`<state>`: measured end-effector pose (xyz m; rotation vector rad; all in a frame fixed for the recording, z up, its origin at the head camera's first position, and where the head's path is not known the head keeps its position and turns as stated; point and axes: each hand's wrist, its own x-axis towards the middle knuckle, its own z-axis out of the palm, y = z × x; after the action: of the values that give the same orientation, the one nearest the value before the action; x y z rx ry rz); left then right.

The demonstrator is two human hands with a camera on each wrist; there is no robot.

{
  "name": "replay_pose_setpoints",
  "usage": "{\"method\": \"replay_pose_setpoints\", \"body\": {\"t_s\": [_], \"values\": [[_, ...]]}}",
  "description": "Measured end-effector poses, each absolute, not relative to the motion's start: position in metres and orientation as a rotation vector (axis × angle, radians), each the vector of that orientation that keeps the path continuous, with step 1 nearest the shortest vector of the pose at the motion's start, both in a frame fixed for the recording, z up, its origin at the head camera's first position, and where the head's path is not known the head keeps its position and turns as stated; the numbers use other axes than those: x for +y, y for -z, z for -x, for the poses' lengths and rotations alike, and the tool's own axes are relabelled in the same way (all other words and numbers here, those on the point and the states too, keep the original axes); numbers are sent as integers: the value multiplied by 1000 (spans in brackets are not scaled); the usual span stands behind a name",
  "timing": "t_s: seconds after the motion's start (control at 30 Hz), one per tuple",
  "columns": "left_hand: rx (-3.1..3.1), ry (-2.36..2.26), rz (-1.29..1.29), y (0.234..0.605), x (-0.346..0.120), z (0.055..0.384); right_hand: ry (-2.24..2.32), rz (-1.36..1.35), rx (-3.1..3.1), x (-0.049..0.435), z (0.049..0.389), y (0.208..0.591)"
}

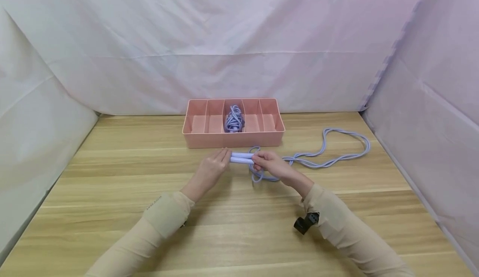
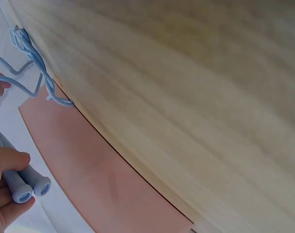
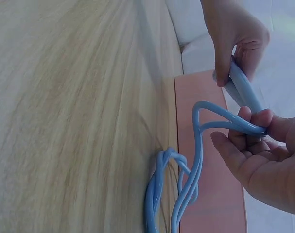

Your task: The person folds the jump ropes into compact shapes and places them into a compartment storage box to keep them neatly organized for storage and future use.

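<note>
Of the two ropes, one is a bundle of light-blue cord (image 1: 234,121), seated in the middle compartment of the long pink plastic box (image 1: 235,139) at the centre of the frame. The other, a smooth light-blue rope (image 3: 199,145), remains unbundled: it loops over the tabletop (image 1: 123,185) to the right of the frame, outside the box. Its smooth pale-blue tubular handles (image 1: 242,155) are paired side by side, just in front of the box near the frame's middle. I judge the work about half done, with gathering up this second rope what is left.

The left hand (image 1: 213,169) pinches the handles toward their hollow ends, thumb against fingers. The right hand (image 1: 275,165) has its grip closed around their other ends, where the rope comes out.

Counted: one box with five compartments, one bundle, one loose rope, two held handles, two hands. Whether the bundle has handles tucked inside is hard to tell at this size.
</note>
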<state>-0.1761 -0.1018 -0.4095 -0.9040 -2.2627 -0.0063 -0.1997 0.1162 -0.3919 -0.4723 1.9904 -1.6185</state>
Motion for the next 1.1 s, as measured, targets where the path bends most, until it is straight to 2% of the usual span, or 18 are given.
{"method": "replay_pose_setpoints", "body": {"t_s": [0.23,0.57,0.87,1.1], "values": [[-2240,36,909,407,-104,178,1747,429,1917,113,201,392],[-2162,113,860,394,-109,182,1946,534,1953,100,199,388],[-2059,349,805,385,-116,187,2120,537,1747,92,198,382],[-2148,500,701,382,-121,187,2076,537,1787,92,195,374]]}}
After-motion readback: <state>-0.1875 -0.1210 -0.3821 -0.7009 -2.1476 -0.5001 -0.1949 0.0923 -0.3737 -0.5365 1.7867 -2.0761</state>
